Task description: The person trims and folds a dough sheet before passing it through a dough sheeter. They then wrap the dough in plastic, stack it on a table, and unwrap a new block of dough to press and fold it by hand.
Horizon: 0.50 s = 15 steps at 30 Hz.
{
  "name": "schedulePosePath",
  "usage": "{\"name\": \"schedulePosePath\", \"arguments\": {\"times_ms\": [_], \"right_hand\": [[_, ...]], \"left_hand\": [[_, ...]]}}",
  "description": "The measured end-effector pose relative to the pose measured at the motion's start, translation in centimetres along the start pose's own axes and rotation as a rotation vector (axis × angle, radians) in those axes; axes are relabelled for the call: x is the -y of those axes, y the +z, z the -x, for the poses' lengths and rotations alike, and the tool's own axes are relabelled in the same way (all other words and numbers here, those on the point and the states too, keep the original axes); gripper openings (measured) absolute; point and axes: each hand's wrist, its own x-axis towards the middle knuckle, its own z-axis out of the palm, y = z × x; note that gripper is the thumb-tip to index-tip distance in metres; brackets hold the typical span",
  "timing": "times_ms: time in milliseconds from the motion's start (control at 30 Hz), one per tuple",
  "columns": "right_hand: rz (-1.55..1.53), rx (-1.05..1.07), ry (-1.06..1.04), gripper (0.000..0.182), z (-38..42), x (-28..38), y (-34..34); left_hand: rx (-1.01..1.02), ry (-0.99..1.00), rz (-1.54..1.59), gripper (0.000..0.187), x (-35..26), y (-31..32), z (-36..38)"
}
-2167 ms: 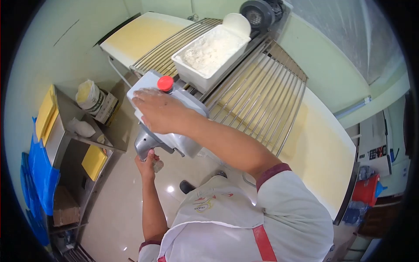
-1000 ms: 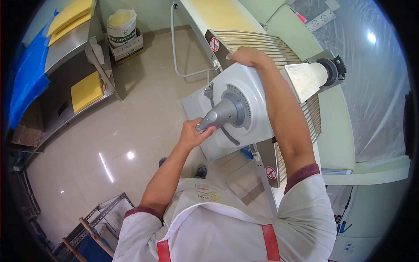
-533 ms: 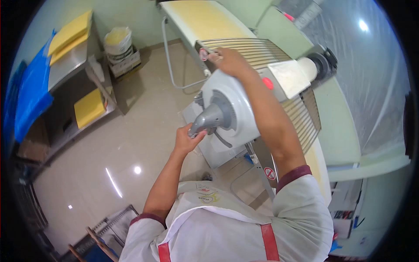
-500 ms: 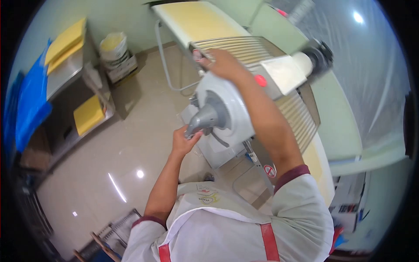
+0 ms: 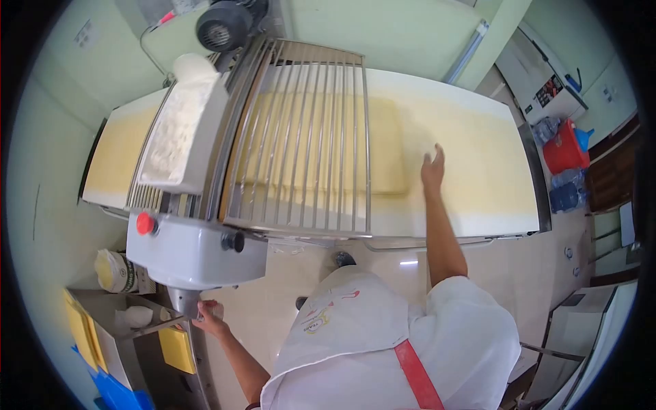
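Note:
My left hand (image 5: 210, 318) is closed round the end of the grey handle (image 5: 184, 301) on the front of the white machine housing (image 5: 198, 253). My right hand (image 5: 433, 171) is raised over the pale belt (image 5: 478, 164) with its fingers apart, holding nothing. To its left, a thick yellow dough sheet (image 5: 388, 147) lies on the belt, partly under the metal bar guard (image 5: 301, 143). A long tray of white powder (image 5: 174, 133) sits on top of the machine, behind the red button (image 5: 145, 223).
A black motor (image 5: 224, 26) stands at the back. At lower left are a metal shelf (image 5: 102, 335) with yellow slabs and a white sack (image 5: 115, 271). A red bucket (image 5: 566, 149) and a water bottle (image 5: 568, 191) stand beyond the belt's right end.
The view has swung to the right side of the machine. My right hand has left the guard's edge and is now over the belt, open. My left hand is still on the handle.

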Motion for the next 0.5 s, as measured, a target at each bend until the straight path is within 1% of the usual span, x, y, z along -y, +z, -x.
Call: {"name": "schedulePosePath", "arguments": {"times_ms": [33,67,100,133,233,267,333,367,400,433,467,500], "right_hand": [[-0.203,0.089,0.075,0.05,3.0,-1.2,1.9],[-0.273,0.299,0.059,0.052,8.4,-2.7,5.9],[-0.354,0.368,0.119,0.053,12.9,3.2,4.5],[-0.438,0.443,0.177,0.055,14.6,8.6,2.1],[-1.058,0.649,0.291,0.057,12.6,5.7,3.3],[-0.708,0.852,0.07,0.056,9.8,4.2,3.3],[-0.255,0.83,-0.421,0.06,5.8,6.6,4.6],[-0.026,0.796,-0.675,0.062,4.3,7.7,5.1],[0.055,0.831,-0.805,0.064,3.5,8.8,6.3],[0.134,0.861,-0.945,0.066,3.5,10.5,7.7],[0.209,0.877,-1.093,0.069,3.9,12.0,8.8],[0.153,0.969,-1.17,0.07,4.9,12.9,9.2]], "left_hand": [[-0.033,0.015,0.006,0.029,-0.2,0.6,0.2],[-0.069,0.034,0.007,0.03,-0.4,1.1,0.3],[-0.109,0.052,0.012,0.031,-0.6,0.9,0.0],[-0.056,0.041,0.025,0.03,-0.3,0.7,0.0],[-0.087,0.023,-0.046,0.029,-1.2,1.1,0.3],[-0.053,0.048,-0.047,0.031,-2.2,1.9,0.7],[-0.052,0.009,-0.082,0.032,-0.8,0.6,-0.1],[-0.059,0.047,-0.06,0.032,-0.3,0.5,-0.1],[-0.069,0.057,-0.12,0.032,-1.7,1.5,0.6],[-0.04,-0.006,-0.078,0.026,0.3,-0.6,-0.3],[-0.062,0.023,-0.085,0.026,0.5,-0.9,-0.4],[-0.083,0.054,-0.093,0.026,0.5,-0.5,-0.3]]}}
